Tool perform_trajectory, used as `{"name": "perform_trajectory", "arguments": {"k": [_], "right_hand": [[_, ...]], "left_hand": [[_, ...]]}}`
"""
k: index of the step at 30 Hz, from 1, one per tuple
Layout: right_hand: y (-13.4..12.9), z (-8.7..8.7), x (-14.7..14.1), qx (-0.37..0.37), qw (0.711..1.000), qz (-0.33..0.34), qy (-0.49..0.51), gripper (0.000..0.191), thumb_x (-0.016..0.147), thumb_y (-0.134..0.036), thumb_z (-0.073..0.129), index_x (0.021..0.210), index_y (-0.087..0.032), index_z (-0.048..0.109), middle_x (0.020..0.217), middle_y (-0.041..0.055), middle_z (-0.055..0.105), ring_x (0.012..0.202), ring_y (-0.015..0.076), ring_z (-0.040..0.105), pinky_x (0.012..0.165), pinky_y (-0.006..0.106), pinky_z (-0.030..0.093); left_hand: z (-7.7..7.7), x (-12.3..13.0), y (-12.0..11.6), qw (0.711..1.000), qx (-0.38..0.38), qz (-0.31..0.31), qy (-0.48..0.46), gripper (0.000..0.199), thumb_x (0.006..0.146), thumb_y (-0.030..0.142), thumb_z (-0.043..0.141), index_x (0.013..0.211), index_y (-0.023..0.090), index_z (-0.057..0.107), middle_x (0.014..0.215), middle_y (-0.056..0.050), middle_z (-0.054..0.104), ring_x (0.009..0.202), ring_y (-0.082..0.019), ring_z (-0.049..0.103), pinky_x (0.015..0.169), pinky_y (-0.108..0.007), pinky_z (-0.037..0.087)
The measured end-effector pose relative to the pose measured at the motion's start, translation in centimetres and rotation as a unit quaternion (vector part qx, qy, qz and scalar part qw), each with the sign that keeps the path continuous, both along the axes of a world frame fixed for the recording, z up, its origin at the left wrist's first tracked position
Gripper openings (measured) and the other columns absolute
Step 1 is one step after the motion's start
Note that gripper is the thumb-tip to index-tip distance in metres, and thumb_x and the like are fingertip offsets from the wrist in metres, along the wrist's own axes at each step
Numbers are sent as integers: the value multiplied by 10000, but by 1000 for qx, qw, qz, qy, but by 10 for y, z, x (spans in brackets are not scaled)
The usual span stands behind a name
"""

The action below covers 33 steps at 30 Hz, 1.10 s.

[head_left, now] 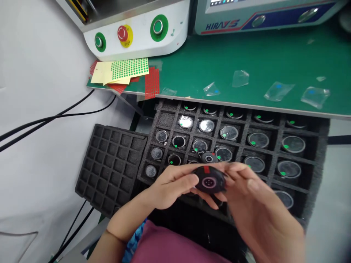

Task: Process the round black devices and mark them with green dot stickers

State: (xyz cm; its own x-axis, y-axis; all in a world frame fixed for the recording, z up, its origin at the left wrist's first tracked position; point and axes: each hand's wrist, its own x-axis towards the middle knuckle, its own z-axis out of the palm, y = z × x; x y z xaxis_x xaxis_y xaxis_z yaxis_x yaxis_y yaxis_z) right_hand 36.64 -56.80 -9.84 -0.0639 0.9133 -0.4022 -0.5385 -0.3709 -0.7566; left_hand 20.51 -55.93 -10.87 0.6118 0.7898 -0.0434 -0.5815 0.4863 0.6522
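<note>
A round black smartwatch case (215, 179) sits in my left hand (172, 184), back side up. Its back shows a ring with small metal contacts and a strip of red tape (206, 169). My left thumb presses on its left edge, with the fingers beneath. The curled fingers of my right hand (263, 201) close at the case's right edge; what lies under them is partly hidden. Just beyond my hands, a second watch case (208, 157) rests back side up on the foam tray (241, 148). Round watch cases (258, 140) with green dots lie in the tray's compartments.
Left of the tray is another black foam tray (109, 164) with square pockets. The green bench (192, 69) above carries sticker sheets (128, 69), red tape strips (152, 82) and clear film pieces (278, 90). Behind are a machine with a red stop button (123, 33) and a monitor (246, 18).
</note>
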Motion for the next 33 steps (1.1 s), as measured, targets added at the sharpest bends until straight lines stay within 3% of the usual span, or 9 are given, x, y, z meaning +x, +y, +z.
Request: {"name": "perform_trajectory", "arguments": {"k": [3, 6, 9, 12, 17, 21, 24, 29, 33], "right_hand": [[0, -2, 0, 23, 998, -42, -48, 153, 785, -339, 728, 880, -221, 715, 967, 65, 664, 902, 147, 668, 747, 179, 552], [-4, -1, -5, 66, 995, -13, -74, 149, 859, -331, 669, 981, -266, 723, 1021, 54, 685, 962, 155, 678, 816, 205, 552], [-9, 1, -9, 89, 992, 27, -81, 206, 929, -325, 584, 1087, -299, 713, 1118, 47, 675, 1040, 148, 660, 868, 195, 536], [-9, 2, -12, 100, 991, 63, -63, 257, 956, -311, 537, 1153, -327, 701, 1139, 45, 671, 1034, 137, 658, 818, 166, 540], [-8, 2, -17, 38, 996, 82, -28, 219, 900, -365, 600, 1078, -327, 721, 1119, 50, 682, 991, 153, 672, 779, 187, 543], [-10, 2, -23, 10, 1000, 19, -4, 187, 845, -343, 636, 989, -296, 745, 1016, 50, 699, 909, 162, 687, 760, 201, 551], [-13, 4, -30, 1, 999, -35, 1, 156, 809, -297, 647, 917, -276, 758, 944, 34, 700, 826, 142, 682, 740, 189, 558], [-14, 7, -37, -22, 995, -101, -5, 97, 753, -279, 660, 791, -264, 747, 864, 16, 684, 760, 132, 674, 707, 185, 558], [-13, 6, -38, -33, 993, -110, -10, 86, 745, -269, 654, 759, -265, 738, 857, 12, 679, 796, 140, 682, 743, 194, 564]], "left_hand": [[1, 7, -4, 999, -42, 23, -16, 347, 1041, 248, 397, 1317, 134, 573, 1081, -137, 643, 926, -102, 656, 760, -201, 556], [6, 13, -7, 993, -37, 71, 87, 287, 997, 333, 508, 1113, 74, 543, 917, -90, 601, 753, -70, 613, 625, -153, 533], [12, 17, -10, 973, 14, 79, 217, 265, 1002, 364, 484, 989, 102, 449, 726, -15, 520, 544, -45, 517, 470, -118, 434], [17, 17, -10, 945, 118, 78, 295, 211, 1029, 303, 410, 973, 102, 443, 612, 30, 438, 447, -26, 408, 433, -129, 326], [21, 16, -7, 892, 230, 87, 379, 140, 1013, 219, 401, 978, 100, 464, 628, 22, 451, 530, -56, 431, 560, -209, 390], [19, 16, -6, 850, 313, 86, 416, 140, 994, 215, 379, 985, 99, 458, 894, -119, 612, 840, -181, 603, 755, -332, 495], [16, 17, -7, 820, 356, 62, 445, 186, 989, 224, 362, 1048, 76, 459, 1006, -182, 628, 939, -247, 633, 794, -397, 528], [13, 21, -8, 768, 407, 76, 489, 214, 994, 262, 334, 1037, 90, 456, 963, -172, 640, 847, -251, 664, 676, -361, 540], [8, 25, -10, 740, 432, 79, 509, 289, 1009, 290, 286, 1046, 67, 467, 934, -188, 645, 764, -283, 675, 574, -372, 532]]}}
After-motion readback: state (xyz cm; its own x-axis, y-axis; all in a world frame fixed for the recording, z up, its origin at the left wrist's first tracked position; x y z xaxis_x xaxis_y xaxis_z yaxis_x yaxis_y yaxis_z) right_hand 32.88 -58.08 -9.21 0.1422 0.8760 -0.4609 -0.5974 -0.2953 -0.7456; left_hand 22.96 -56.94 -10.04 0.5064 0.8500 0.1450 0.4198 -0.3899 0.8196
